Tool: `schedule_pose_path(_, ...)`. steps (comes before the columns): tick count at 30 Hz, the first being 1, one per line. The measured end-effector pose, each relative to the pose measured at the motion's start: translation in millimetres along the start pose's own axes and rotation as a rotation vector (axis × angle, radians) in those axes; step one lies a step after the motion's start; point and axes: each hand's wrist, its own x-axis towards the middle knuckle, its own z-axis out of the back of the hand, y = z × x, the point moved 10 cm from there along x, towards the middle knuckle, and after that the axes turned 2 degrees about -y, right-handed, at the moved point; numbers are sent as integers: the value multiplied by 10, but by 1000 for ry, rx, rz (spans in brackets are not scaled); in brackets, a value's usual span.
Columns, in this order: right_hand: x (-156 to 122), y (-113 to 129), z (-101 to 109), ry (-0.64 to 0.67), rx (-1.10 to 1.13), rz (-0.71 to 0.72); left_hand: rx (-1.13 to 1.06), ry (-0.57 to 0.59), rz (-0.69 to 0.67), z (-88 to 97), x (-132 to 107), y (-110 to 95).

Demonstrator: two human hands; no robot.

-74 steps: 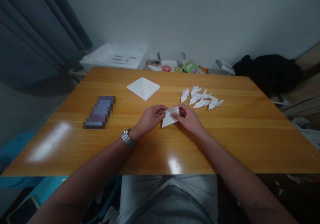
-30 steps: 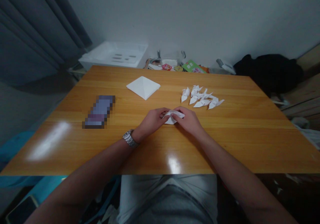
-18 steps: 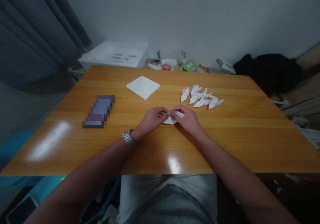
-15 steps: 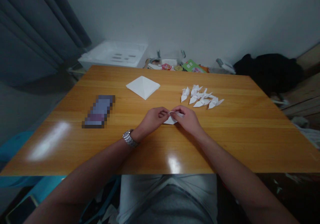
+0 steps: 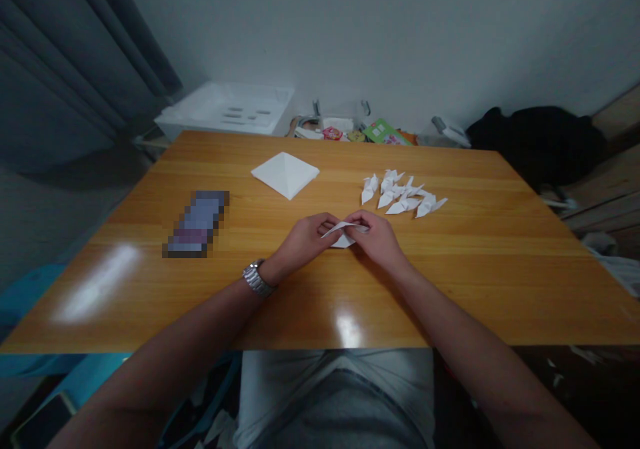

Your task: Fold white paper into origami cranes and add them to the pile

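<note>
Near the middle of the wooden table (image 5: 475, 269), a small piece of folded white paper (image 5: 343, 241) is held between both hands. My left hand (image 5: 313, 235) has its fingers closed on the paper's left side. Gripping the right side is my right hand (image 5: 374, 235), its thumb and fingers pinched on the paper. One flap of the sheet stands raised between the thumbs. Several folded white paper cranes (image 5: 400, 195) lie in a cluster beyond my right hand. Past my left hand lies a stack of white paper squares (image 5: 286, 174), turned cornerwise.
A blurred-out phone-like device (image 5: 197, 224) lies on the table's left. Behind the far edge are a white tray (image 5: 230, 105), a clear box of packets (image 5: 335, 131) and a dark bundle (image 5: 540, 139). A blue stool (image 5: 75, 382) stands below at the left.
The paper's upper flap has opened out wider and now stretches from thumb to thumb. Both hands have stayed in nearly the same place.
</note>
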Motion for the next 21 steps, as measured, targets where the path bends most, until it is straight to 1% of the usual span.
schedule_pose_path(5,10,21,30,-8,3,-1,48,-2,-5,24,-4,-31)
schedule_pose_path(11,-8,151,-6,84,56,71,50,-53,-18,110,23,1)
schedule_pose_path(17,-17,216,34,86,-18,84,63,-92,-48,178,27,-56)
schedule_pose_path(21,-24,209,28,101,-54,84,62,-86,-41,172,31,-52)
